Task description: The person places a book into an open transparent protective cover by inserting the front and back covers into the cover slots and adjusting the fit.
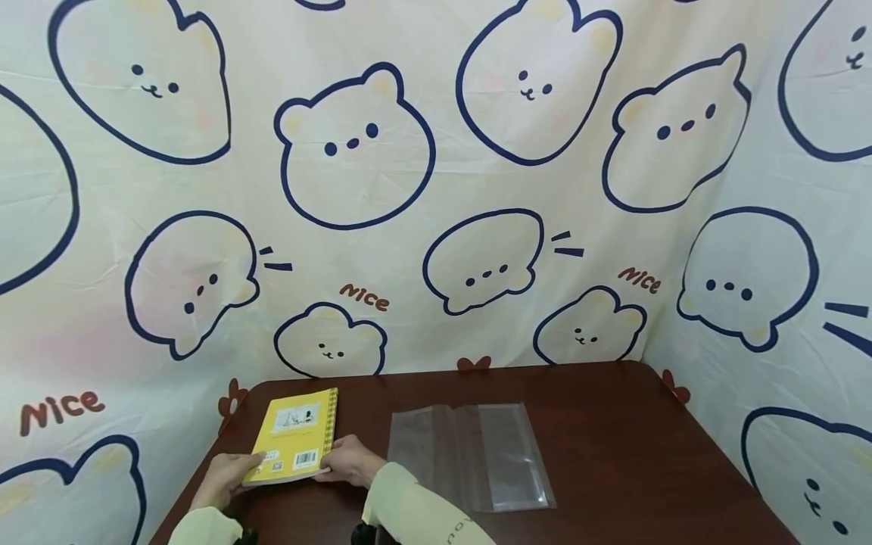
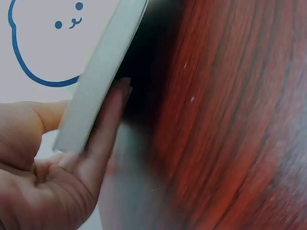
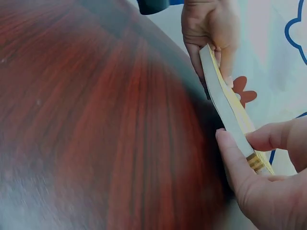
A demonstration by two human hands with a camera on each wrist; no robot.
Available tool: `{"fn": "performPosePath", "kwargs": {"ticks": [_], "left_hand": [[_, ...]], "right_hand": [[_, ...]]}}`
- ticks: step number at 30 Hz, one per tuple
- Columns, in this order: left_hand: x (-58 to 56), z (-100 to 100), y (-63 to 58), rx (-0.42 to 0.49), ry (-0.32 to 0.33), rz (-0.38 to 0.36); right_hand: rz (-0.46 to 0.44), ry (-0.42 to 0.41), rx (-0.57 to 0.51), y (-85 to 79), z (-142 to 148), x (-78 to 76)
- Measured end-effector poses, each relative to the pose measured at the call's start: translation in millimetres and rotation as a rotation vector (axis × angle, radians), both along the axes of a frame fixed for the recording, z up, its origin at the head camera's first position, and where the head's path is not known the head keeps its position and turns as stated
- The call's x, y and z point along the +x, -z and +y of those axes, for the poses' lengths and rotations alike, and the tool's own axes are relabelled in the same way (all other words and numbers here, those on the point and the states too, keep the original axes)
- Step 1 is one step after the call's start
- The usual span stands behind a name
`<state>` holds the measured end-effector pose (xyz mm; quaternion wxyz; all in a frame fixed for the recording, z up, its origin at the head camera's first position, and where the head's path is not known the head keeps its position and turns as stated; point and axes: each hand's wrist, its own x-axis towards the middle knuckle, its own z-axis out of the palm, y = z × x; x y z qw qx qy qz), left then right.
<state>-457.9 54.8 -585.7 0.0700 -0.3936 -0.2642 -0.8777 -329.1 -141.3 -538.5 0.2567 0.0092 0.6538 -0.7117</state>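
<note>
A: How do the 2 hands grip?
B: Both pinch the same thing, a yellow rectangular notebook with spiral binding down its right edge. The left hand holds the near left corner, thumb on top, fingers beneath. The right hand pinches the near right corner, beside the binding. Each gap is only as wide as the notebook is thick.
A: Is it lying flat?
B: Its near edge is raised, with fingers underneath; I can't tell if the far edge touches down.
A: And the surface?
B: A dark reddish-brown wood-grain table. The notebook is over its left part; a clear plastic cover lies flat to the right, near the right hand.
A: The room?
B: Cream fabric hangings printed with navy-outlined animal faces and brown "Nice" lettering stand behind and at both sides.
</note>
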Motion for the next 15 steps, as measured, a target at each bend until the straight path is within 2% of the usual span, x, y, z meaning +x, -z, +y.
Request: {"fn": "performPosePath", "kwargs": {"ticks": [1, 2, 3, 4, 5, 7, 8, 9, 10, 11, 12, 13, 14, 15], "left_hand": [[-5.1, 6, 7.4, -0.022, -0.031, -0.087], [-14.2, 12, 17.9, 0.004, -0.035, -0.096], [-17.4, 13, 25.4, -0.007, -0.044, -0.131], [-17.1, 10, 26.3, -0.089, -0.079, -0.184], [-13.6, 6, 25.0, -0.12, -0.075, -0.202], [-3.9, -1, 22.0, -0.17, -0.055, -0.197], [-6.2, -3, 23.7, -0.173, -0.051, -0.125], [-8.9, -5, 23.2, -0.2, -0.058, -0.118], [-14.0, -5, 24.7, -0.26, -0.107, -0.117], [-21.1, -5, 30.4, -0.225, -0.09, -0.104], [-32.8, -3, 37.7, -0.226, -0.103, -0.107], [-39.9, -2, 40.2, -0.195, -0.093, -0.074], [-63.7, 1, 55.4, -0.187, -0.064, -0.086], [-80.2, 6, 65.9, -0.214, -0.102, -0.196]], "right_hand": [[0.016, 0.006, 0.003, -1.2, 2, -0.3], [0.031, 0.01, 0.007, -2.9, 4, -0.7], [0.043, 0.007, 0.013, -4.3, 7, -1.6], [0.053, 0.004, 0.016, -5.7, 9, -2.6], [0.064, 0.001, 0.027, -7.5, 12, -3.6], [0.095, -0.004, 0.055, -10.7, 18, -6.0], [0.109, -0.009, 0.064, -12.6, 22, -7.4], [0.122, -0.014, 0.074, -14.0, 25, -8.9], [0.133, -0.021, 0.081, -15.8, 29, -10.5], [0.144, -0.032, 0.089, -17.6, 33, -12.2], [0.152, -0.041, 0.088, -19.1, 38, -14.0], [0.158, -0.052, 0.079, -20.4, 42, -15.8], [0.159, -0.062, 0.079, -22.1, 47, -17.6], [0.163, -0.074, 0.082, -23.2, 52, -19.2]]}}
